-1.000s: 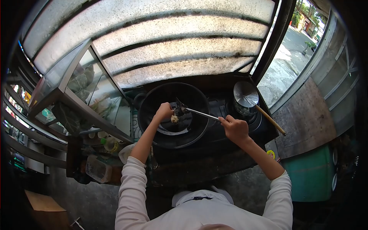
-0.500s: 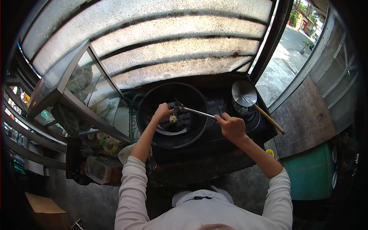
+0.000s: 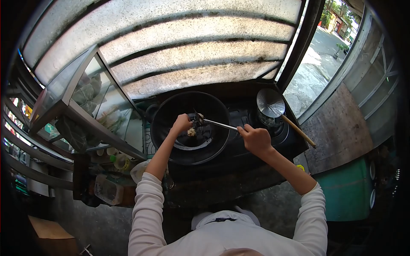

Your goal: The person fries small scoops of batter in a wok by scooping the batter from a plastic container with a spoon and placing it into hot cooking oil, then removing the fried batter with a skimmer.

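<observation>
A large black wok [image 3: 215, 149] sits on the stove, with some liquid shining in its bottom. My right hand [image 3: 256, 138] is closed around the end of a long-handled metal cooking utensil [image 3: 222, 125]. The utensil's dark head is over the middle of the wok, close to my left hand [image 3: 183, 123]. That hand is closed, its fingertips pinched at a small dark thing beside the utensil's head; I cannot tell what it is. Just below the fingertips, a pale crumbly clump [image 3: 191, 132] shows against the wok.
A metal skimmer [image 3: 270, 102] with a wooden handle rests over the right burner. On the left stands a glass display case [image 3: 89, 89] with leafy food inside. Below it are a green-capped bottle [image 3: 121, 162] and a clear plastic tub [image 3: 107, 188]. A brown board [image 3: 337, 128] lies at right.
The utensil's head has turned slightly, and my right hand has shifted a little left and up. My left hand stays nearly in place; the pale clump still shows below it.
</observation>
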Demonstrator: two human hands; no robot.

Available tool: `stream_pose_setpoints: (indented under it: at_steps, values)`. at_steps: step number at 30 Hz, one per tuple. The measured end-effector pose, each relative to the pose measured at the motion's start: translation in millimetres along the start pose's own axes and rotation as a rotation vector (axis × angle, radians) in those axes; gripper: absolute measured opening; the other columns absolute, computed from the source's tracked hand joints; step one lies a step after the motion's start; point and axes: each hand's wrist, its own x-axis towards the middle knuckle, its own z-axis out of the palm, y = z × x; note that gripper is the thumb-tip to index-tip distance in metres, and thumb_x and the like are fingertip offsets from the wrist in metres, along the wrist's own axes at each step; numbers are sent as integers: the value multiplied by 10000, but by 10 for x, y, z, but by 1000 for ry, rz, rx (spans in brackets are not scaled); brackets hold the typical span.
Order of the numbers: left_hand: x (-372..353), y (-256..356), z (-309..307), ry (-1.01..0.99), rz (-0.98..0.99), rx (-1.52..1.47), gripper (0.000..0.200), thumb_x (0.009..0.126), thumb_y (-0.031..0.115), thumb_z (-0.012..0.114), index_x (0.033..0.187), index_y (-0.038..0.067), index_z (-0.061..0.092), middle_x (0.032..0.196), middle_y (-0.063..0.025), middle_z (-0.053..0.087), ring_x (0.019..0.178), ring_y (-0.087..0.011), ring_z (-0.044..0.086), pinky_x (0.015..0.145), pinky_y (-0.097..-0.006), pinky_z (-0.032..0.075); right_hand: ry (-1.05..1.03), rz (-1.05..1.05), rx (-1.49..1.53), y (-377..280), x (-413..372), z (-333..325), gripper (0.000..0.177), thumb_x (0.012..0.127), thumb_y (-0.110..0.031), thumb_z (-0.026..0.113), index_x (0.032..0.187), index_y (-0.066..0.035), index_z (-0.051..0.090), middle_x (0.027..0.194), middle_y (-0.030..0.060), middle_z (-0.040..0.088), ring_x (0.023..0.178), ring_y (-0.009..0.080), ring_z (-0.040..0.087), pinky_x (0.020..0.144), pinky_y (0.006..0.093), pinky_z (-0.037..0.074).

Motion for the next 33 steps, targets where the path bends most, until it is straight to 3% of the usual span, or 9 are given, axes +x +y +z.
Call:
stream_pose_setpoints:
  at_steps: [4, 7, 13, 16, 31, 33]
  values:
    - [-20, 36, -19, -52, -82, -87, 194, 686, 171, 643, 719, -18, 670, 611, -180, 613, 577, -264, 632, 565, -344, 500, -19, -13, -18, -19, -10, 14, 260, 754, -107, 552, 1000, -107, 636, 695, 14, 530, 492, 171, 584, 435, 275, 457]
    - [-39, 35, 8, 0, -3, -6, 190, 681, 165, 645, 722, -20, 669, 626, -191, 614, 613, -274, 638, 591, -349, 501, -26, -22, -30, -42, -1, 20, 258, 749, -101, 550, 995, -95, 630, 694, 18, 530, 490, 169, 585, 433, 277, 460]
    - [-56, 60, 31, 31, -79, 8, 161, 639, 66, 599, 722, -68, 632, 713, -225, 621, 725, -332, 637, 678, -391, 508, -18, -23, -51, -77, 2, 100, 263, 753, -115, 564, 1005, -118, 642, 697, 9, 526, 469, 162, 562, 429, 273, 438]
    - [-8, -38, 82, 48, -85, 24, 216, 621, 147, 663, 708, -50, 643, 678, -236, 605, 687, -329, 634, 627, -370, 501, -24, -25, -63, -103, 9, 115, 271, 757, -117, 564, 1018, -116, 639, 696, 9, 524, 462, 154, 558, 426, 267, 436]
    - [-196, 127, 80, 199, -81, 22, 187, 648, 84, 596, 725, -86, 606, 752, -281, 585, 771, -384, 606, 674, -425, 488, 70, -77, -149, -233, 83, 105, 180, 794, -124, 557, 948, -72, 636, 653, 8, 512, 446, 134, 570, 387, 228, 432]
    - [-216, 144, 20, 145, -97, 27, 182, 658, 73, 581, 737, -89, 605, 777, -284, 586, 793, -391, 600, 688, -434, 485, 82, -78, -153, -245, 93, 95, 175, 792, -125, 560, 939, -73, 638, 653, 8, 514, 445, 133, 569, 386, 227, 431]
